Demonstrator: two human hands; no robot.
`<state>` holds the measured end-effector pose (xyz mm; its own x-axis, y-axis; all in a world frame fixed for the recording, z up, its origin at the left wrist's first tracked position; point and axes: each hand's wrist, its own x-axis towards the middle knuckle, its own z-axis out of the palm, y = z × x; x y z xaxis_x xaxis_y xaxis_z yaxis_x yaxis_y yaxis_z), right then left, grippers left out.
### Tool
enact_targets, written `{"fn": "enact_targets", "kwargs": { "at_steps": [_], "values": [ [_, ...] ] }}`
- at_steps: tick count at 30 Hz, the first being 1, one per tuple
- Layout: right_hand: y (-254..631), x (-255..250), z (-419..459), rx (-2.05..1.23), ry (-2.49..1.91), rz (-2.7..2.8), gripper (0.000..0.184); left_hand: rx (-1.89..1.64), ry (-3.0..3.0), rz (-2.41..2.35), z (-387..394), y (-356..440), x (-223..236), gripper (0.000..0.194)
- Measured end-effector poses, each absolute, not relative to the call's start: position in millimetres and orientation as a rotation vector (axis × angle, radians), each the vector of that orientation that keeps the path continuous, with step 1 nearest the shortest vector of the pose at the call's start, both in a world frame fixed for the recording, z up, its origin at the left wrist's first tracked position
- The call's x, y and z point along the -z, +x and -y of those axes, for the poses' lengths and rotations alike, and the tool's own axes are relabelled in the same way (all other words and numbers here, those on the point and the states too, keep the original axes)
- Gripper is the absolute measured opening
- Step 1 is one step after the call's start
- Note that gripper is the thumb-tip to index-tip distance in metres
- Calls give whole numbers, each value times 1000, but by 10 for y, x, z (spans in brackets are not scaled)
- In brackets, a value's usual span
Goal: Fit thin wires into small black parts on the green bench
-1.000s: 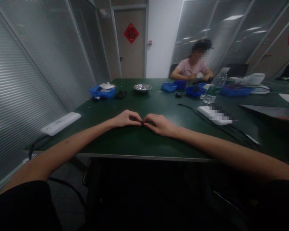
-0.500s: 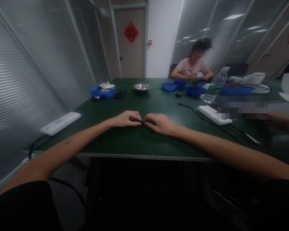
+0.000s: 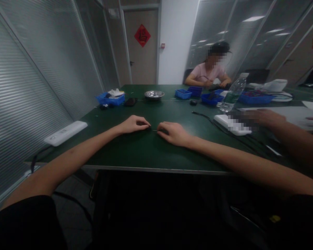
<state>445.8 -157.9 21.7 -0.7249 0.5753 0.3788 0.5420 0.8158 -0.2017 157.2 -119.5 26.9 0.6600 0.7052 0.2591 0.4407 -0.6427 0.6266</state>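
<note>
My left hand [image 3: 134,124] is just above the green table [image 3: 135,152], thumb and forefinger pinched together. A tiny dark thing [image 3: 150,127] shows at those fingertips, too small to name. My right hand [image 3: 174,134] rests on the table with its fingers curled and closed. From its fingertips a thin, light, needle-like piece [image 3: 154,131] points left towards my other hand. A small gap separates the two hands.
A metal bowl [image 3: 154,95], a blue basket [image 3: 111,99] and a black phone [image 3: 130,101] lie farther back. White power strips [image 3: 65,133] flank me. At right are a plastic bottle [image 3: 232,95], a cable [image 3: 211,119] and another person's hand [image 3: 271,118]. A person [image 3: 210,71] sits opposite.
My left hand has moved left and slightly away from me, parting from my right hand, which stays put. The neighbour's hand at right has reached in over the white power strip.
</note>
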Motion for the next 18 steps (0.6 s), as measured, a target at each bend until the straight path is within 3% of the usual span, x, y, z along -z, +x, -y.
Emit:
{"fn": "enact_targets", "kwargs": {
  "at_steps": [11,18],
  "values": [
    [4476,-210,1566,-121,-837,2573,16,-822,2307,-1867,667,444,-264,22],
    [4472,-213,1573,-127,-834,2573,17,-859,2154,-2144,539,-21,-212,20]
  ]
}}
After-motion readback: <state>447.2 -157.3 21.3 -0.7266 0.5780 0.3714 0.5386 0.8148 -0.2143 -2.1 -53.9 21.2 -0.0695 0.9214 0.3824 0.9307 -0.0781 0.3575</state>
